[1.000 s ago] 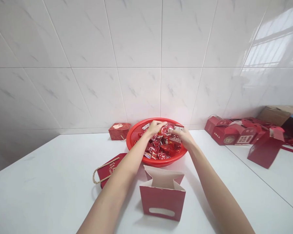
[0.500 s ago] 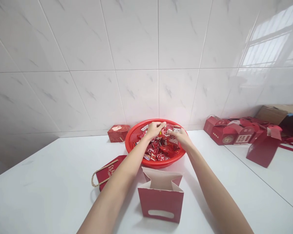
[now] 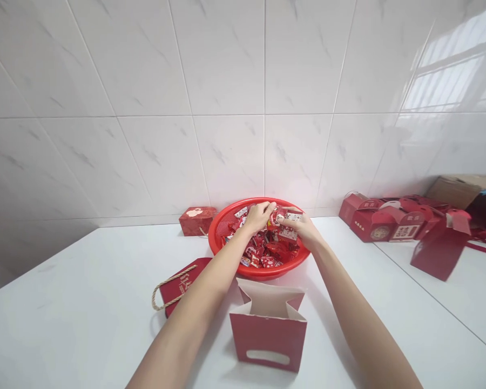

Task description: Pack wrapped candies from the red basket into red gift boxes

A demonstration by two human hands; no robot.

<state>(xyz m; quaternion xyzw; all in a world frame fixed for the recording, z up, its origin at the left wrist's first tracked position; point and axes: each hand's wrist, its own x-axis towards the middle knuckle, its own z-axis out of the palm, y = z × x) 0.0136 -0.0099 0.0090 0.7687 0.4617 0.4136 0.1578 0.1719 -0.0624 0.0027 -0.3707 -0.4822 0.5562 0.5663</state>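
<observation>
Both my hands are inside a red plastic basket (image 3: 215, 237) full of small red-wrapped candies (image 3: 263, 249). My left hand (image 3: 259, 217) is closed, its fingertips pinching at a wrapped candy (image 3: 274, 217) near the far side. Close by on the right, my right hand (image 3: 305, 228) is closed around several wrapped candies, with red and white wrappers showing by the thumb. Its other fingers are partly hidden. In front of the basket, between my forearms, an open-topped red paper box (image 3: 268, 339) stands upright, with a pale oval slot low on its front.
A flat red bag with a rope handle (image 3: 177, 286) lies left, partly under my left forearm. A small red patterned box (image 3: 197, 221) sits by the tiled wall. Right are red gift boxes (image 3: 383, 221), a tilted red box (image 3: 441, 248) and a cardboard carton (image 3: 453, 192).
My hands stay in almost the same place in the basket, with only slight finger movement. The whole view has shifted very slightly.
</observation>
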